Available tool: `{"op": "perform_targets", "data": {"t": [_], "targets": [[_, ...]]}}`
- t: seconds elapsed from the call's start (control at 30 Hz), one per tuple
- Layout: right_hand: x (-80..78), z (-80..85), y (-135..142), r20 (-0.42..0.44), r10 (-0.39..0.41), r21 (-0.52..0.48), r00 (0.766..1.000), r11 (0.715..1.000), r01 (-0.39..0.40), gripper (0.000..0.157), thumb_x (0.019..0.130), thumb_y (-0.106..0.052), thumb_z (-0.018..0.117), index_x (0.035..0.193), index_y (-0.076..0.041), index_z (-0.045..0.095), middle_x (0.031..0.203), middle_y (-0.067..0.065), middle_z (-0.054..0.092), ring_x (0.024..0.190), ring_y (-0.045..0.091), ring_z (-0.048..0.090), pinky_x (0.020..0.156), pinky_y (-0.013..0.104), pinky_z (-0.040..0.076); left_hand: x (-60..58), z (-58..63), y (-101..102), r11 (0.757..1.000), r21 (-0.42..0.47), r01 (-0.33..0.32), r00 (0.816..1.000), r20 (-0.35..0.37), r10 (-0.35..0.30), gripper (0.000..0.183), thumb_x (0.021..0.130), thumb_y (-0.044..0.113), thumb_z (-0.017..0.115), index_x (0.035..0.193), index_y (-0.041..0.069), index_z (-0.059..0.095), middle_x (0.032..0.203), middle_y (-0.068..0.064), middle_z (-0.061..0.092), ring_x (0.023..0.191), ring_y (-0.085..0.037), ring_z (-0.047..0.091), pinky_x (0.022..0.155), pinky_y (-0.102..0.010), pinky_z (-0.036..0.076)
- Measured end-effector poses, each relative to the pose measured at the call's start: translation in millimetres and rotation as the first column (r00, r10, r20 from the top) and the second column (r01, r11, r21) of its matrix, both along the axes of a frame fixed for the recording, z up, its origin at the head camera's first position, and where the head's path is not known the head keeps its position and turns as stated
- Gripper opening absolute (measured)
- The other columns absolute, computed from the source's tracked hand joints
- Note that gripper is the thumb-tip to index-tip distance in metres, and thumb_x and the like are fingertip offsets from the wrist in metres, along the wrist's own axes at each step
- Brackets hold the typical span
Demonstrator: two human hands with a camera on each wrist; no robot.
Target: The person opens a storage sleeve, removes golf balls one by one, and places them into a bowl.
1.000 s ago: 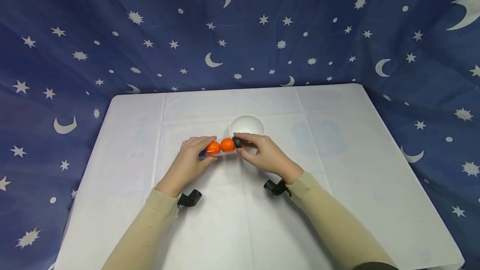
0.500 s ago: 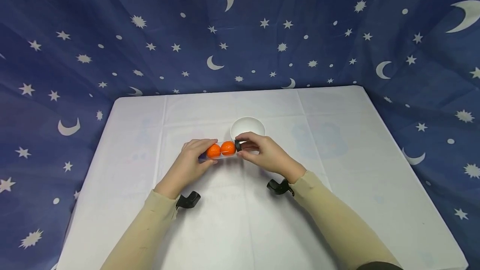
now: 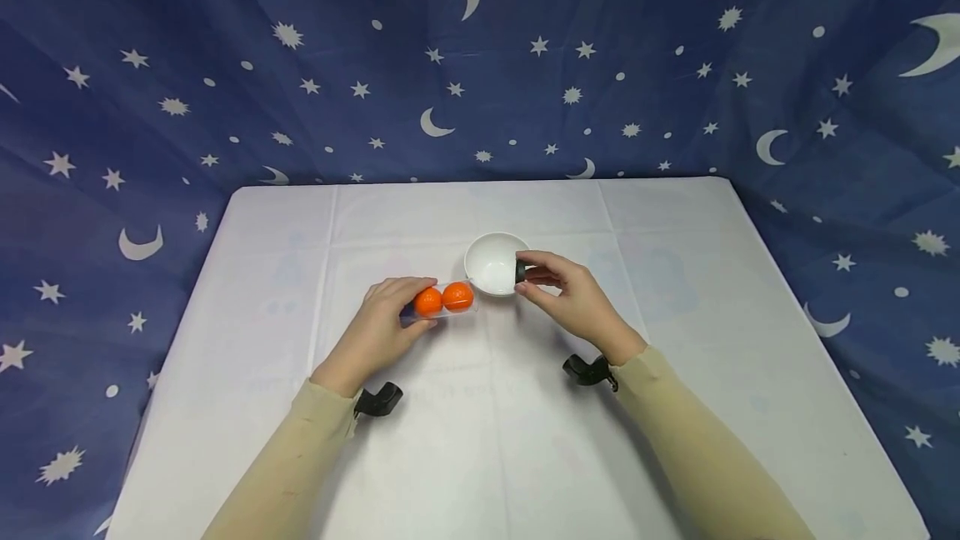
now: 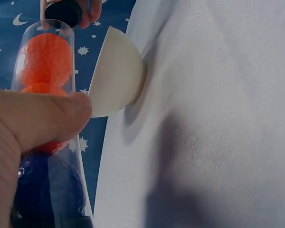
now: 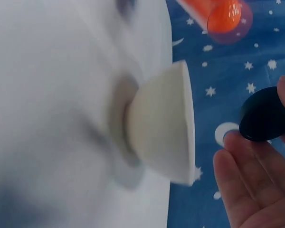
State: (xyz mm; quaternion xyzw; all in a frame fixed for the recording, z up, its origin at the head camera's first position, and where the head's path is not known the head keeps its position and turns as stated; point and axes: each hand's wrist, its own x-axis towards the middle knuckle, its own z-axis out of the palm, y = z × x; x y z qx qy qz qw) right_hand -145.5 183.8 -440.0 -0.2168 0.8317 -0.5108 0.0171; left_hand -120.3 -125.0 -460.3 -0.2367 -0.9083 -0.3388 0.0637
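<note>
My left hand [image 3: 382,319] grips a clear tube [image 4: 61,27] lying sideways above the table. Two orange balls [image 3: 458,297] show inside it, and a dark blue ball [image 4: 50,187] sits at the hand's end, mostly hidden by the hand in the head view. The tube's right end is uncapped. My right hand [image 3: 572,298] pinches a black cap [image 5: 266,114] between thumb and fingers, apart from the tube. Between the hands, just beyond them, a white bowl [image 3: 491,263] stands upright on the table. In the head view the cap overlaps the bowl's right rim.
A white cloth covers the table [image 3: 420,457]. Behind it hangs a dark blue curtain [image 3: 510,90] with white stars and moons. A black wrist camera [image 3: 378,400] juts from the left sleeve, and another black wrist camera [image 3: 588,371] from the right.
My right hand has pulled the black cap off the tube's end and moved it right, to the bowl's right rim. My left hand has stayed nearly still with the tube.
</note>
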Motion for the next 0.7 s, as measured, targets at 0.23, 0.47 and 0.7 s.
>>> {"op": "perform_targets", "data": {"t": [0.23,0.47,0.7], "targets": [[-4.3,-7.1,21.2,0.007,-0.072,-0.025,0.997,0.997,0.073,0.047,0.085,-0.012,0.075,0.128,-0.006,0.056,0.123,0.009,0.06,0.109,0.023,0.061,0.094,0.035,0.048,0.2,-2.0,-2.9,1.0,-0.004,-0.006,1.0,0.013,0.006,0.057,0.078,0.019,0.083,0.13,0.012,0.06,0.125,-0.003,0.061,0.115,-0.021,0.051,0.103,-0.041,0.032],[-9.1,-14.8,41.9,0.069,-0.138,-0.069,0.988,0.987,0.143,0.049,0.082,-0.019,0.078,0.12,-0.005,0.051,0.126,0.007,0.058,0.112,0.02,0.059,0.097,0.028,0.045,-0.8,-2.7,-3.3,1.0,-0.009,-0.013,1.0,0.018,0.013,0.057,0.078,0.019,0.082,0.13,0.011,0.06,0.125,-0.003,0.061,0.116,-0.021,0.051,0.104,-0.041,0.031],[-20.5,-34.9,64.0,0.15,-0.238,-0.026,0.96,0.969,0.245,0.054,0.082,-0.024,0.079,0.12,-0.001,0.049,0.128,0.009,0.055,0.117,0.022,0.056,0.096,0.024,0.044,-0.4,-3.7,-4.3,1.0,-0.015,-0.019,1.0,0.019,0.019,0.056,0.078,0.02,0.082,0.129,0.011,0.06,0.125,-0.004,0.061,0.115,-0.022,0.052,0.103,-0.042,0.032]]}}
